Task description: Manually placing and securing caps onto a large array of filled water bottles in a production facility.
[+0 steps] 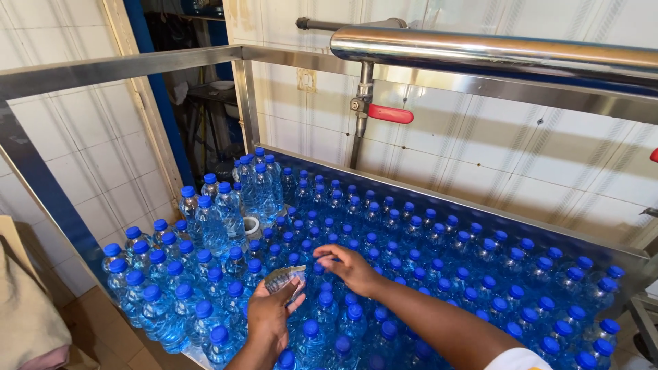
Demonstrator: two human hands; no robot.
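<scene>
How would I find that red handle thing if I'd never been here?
Start at the shiny steel pipe running across the top. A thin pipe drops from its left end toward the blue-capped bottles. The red valve handle sticks out sideways there, the only red thing among blue caps.

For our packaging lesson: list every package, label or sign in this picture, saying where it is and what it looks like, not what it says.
Bottles: clear plastic, blue caps, packed across the metal table.
Shrink sleeves: small clear stack in the left hand; right hand touches a cap.
Sticker: small, pale, worn, on the tiled wall.
Tape roll: white, among the bottles.
</scene>
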